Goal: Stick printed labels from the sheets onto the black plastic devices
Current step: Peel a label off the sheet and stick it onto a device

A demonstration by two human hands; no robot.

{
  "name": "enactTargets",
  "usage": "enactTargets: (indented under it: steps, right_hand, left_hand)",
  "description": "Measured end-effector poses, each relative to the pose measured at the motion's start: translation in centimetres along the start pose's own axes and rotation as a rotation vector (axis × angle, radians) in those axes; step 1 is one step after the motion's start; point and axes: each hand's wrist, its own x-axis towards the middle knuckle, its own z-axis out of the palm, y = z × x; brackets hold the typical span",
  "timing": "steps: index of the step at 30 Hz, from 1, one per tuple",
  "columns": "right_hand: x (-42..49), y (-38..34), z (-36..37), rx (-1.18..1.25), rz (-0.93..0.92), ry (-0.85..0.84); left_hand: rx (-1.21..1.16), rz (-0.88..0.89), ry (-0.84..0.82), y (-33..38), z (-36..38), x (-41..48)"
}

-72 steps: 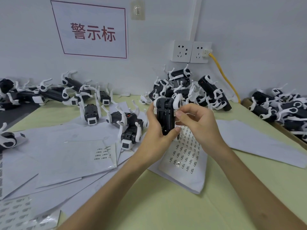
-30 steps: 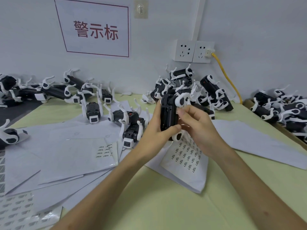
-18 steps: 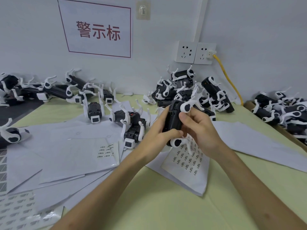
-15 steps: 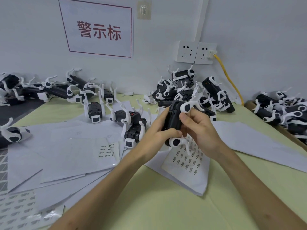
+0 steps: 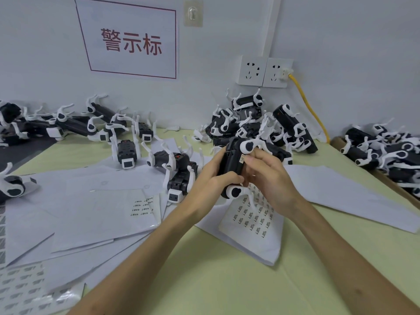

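Device (image 5: 231, 165) gripped in L hand (image 5: 212, 179) and R hand (image 5: 271, 178), index at label (image 5: 242, 158).

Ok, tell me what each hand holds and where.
Both hold one black device: left hand grips its body's left side, right hand its right edge, beside the small label.

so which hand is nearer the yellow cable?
Right. The right hand is below-left of the yellow cable; the left hand is farther left, across the held device.
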Motion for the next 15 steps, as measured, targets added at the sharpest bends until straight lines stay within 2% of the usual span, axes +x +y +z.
enactTargets:
  steps: [4, 8, 11, 15]
  right_hand:
    - [0.03, 0.2, 0.01, -0.071, -0.049, 0.021]
    - [0.15, 0.2, -0.18, -0.025, -0.027, -0.048]
    - [0.27, 0.25, -0.13, -0.002, -0.026, -0.029]
    - [0.12, -0.02, -0.48, -0.143, -0.127, 0.034]
  left_hand:
    - [-0.01, -0.019, -0.01, 0.4, 0.04, -0.28]
    - [-0.039, -0.011, -0.055, 0.61, -0.16, -0.36]
    - [-0.083, -0.01, -0.069, 0.32, -0.25, -0.08]
    - [-0.099, -0.081, 0.111, 0.1, -0.29, 0.07]
